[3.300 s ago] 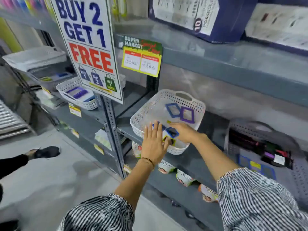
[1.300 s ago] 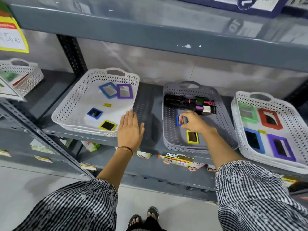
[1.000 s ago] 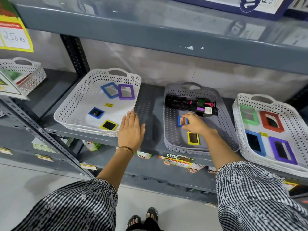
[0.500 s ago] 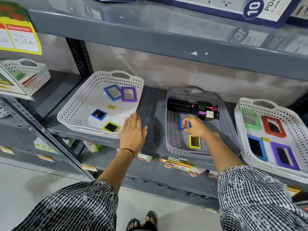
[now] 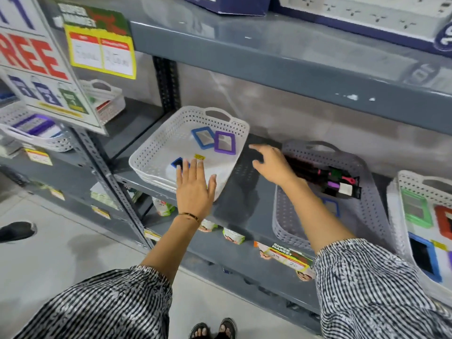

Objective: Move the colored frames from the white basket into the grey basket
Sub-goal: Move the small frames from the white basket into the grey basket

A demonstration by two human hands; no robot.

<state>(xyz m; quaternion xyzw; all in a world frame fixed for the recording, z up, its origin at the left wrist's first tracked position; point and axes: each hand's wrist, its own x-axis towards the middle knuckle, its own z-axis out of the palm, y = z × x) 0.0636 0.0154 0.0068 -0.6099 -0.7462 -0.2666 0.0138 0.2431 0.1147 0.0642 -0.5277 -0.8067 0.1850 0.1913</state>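
With the empty, spread right hand [image 5: 271, 165] at frame centre between the baskets, go for the purple frame [image 5: 225, 146] in the white basket [image 5: 156, 152] – pinch one edge – while the flat, open left hand [image 5: 195, 189] steadies its near rim, then carry it right to the grey basket [image 5: 288, 231].

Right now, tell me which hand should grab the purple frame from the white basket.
Right. The right hand is empty, open and hovering just beside the purple frame. The left hand lies flat on the white basket near edge, steadying it.
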